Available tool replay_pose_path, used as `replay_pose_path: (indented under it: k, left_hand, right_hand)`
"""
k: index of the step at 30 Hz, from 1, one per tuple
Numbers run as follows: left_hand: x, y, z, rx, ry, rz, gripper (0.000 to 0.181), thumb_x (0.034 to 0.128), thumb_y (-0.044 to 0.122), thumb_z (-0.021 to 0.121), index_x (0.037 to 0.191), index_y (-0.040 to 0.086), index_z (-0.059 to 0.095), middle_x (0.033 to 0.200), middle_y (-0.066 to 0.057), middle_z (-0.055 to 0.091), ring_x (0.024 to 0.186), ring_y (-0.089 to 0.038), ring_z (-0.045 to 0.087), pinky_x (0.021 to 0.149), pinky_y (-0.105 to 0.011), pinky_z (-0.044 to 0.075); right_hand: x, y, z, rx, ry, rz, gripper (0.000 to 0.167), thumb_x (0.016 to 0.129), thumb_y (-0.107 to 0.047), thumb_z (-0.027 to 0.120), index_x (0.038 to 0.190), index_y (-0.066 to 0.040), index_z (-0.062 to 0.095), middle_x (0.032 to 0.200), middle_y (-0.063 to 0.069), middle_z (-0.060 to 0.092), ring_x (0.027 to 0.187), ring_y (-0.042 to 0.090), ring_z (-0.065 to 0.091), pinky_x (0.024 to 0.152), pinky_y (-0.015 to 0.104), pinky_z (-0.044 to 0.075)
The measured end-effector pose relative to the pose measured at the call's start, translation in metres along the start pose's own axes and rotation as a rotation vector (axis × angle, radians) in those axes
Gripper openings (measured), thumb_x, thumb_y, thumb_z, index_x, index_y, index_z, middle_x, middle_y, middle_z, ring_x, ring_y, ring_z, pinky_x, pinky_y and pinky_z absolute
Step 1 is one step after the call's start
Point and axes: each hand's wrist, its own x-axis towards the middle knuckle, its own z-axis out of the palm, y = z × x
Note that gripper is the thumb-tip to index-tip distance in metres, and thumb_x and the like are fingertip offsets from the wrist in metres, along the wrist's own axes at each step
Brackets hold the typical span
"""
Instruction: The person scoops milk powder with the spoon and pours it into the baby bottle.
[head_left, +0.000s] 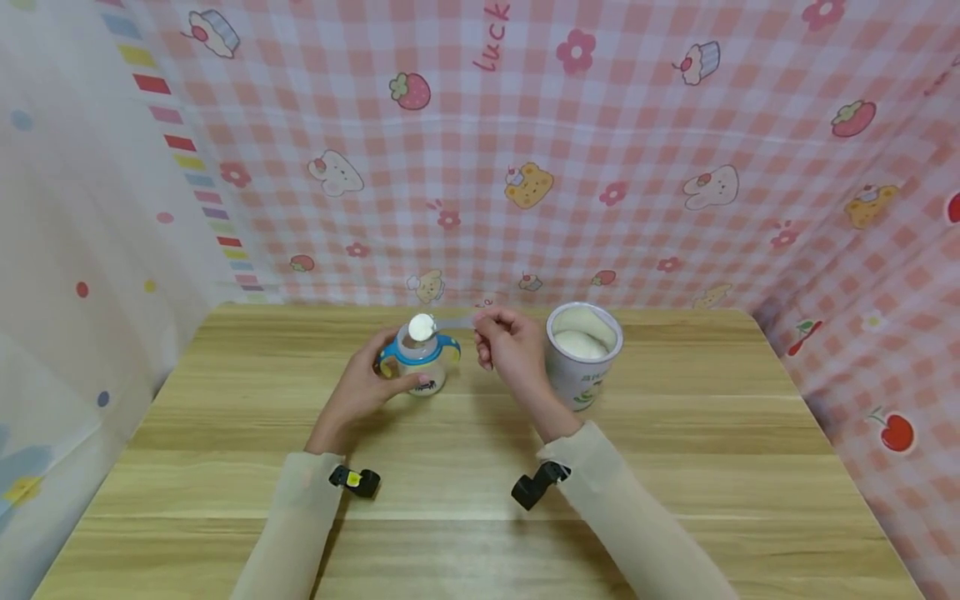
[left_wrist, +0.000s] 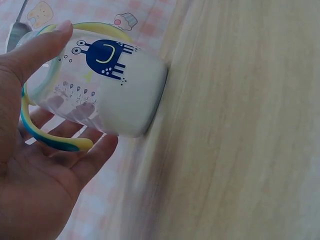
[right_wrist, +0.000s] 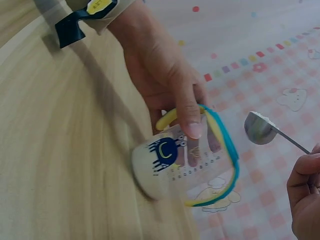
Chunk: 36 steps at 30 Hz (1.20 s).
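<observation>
Head view puts the right hand with thumb and forefinger pinched on the thin handle of a scoop, whose bowl, heaped with white powder, sits over the bottle's mouth; the right wrist view shows the two apart. The left hand holds the clear bottle upright on the wooden tabletop, thumb across the front, fingers curved behind. Blue-and-yellow handles flank it; something whitish fills its lower part. A dark blue creature with stalked eyes is printed on it, beside a row of small marks too fine to read.

Right of the right hand stands an open tub of white powder, its greenish lettering illegible. A yellow label on the left wrist's black mount is unclear. Behind, a pink checked curtain reads "luck", printed sideways.
</observation>
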Motion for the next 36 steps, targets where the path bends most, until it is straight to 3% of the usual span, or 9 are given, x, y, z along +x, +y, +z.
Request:
replay_pose_path:
  k: [9, 16, 24, 36]
  left_hand:
    - [0.001, -0.004, 0.000, -0.024, 0.012, -0.010, 0.070, 0.0830, 0.028, 0.088, 0.144, 0.021, 0.054, 0.139, -0.006, 0.062, 0.136, -0.029, 0.051, 0.122, -0.059, 0.032]
    - [0.000, -0.005, 0.000, -0.031, 0.012, -0.013, 0.069, 0.0825, 0.027, 0.088, 0.143, 0.024, 0.055, 0.140, -0.004, 0.062, 0.134, -0.027, 0.052, 0.119, -0.058, 0.037]
    - [0.000, -0.006, 0.000, -0.029, 0.010, -0.006, 0.069, 0.0831, 0.026, 0.088, 0.143, 0.024, 0.055, 0.141, -0.003, 0.061, 0.136, -0.027, 0.052, 0.119, -0.059, 0.037]
    - [0.001, -0.007, -0.001, -0.018, 0.004, -0.037, 0.068, 0.0840, 0.031, 0.087, 0.144, 0.026, 0.054, 0.141, -0.003, 0.061, 0.136, -0.028, 0.052, 0.120, -0.061, 0.035]
  right_hand:
    - [-0.003, 0.011, 0.004, -0.107, -0.037, -0.089, 0.018, 0.101, -0.014, 0.066, 0.097, 0.004, 0.069, 0.070, 0.003, 0.061, 0.049, 0.007, 0.052, 0.045, 0.017, 0.046]
    - [-0.007, 0.021, 0.006, -0.207, -0.043, -0.224, 0.019, 0.101, -0.016, 0.067, 0.097, 0.001, 0.072, 0.074, 0.018, 0.066, 0.052, 0.009, 0.055, 0.044, 0.018, 0.046]
    - [-0.008, 0.029, 0.005, -0.357, -0.055, -0.463, 0.016, 0.099, -0.017, 0.069, 0.094, -0.003, 0.076, 0.074, 0.015, 0.071, 0.054, 0.012, 0.060, 0.046, 0.018, 0.046]
    - [-0.008, 0.032, 0.002, -0.622, -0.124, -0.900, 0.012, 0.100, -0.011, 0.067, 0.094, -0.003, 0.073, 0.078, 0.004, 0.067, 0.062, 0.008, 0.052, 0.054, 0.017, 0.044]
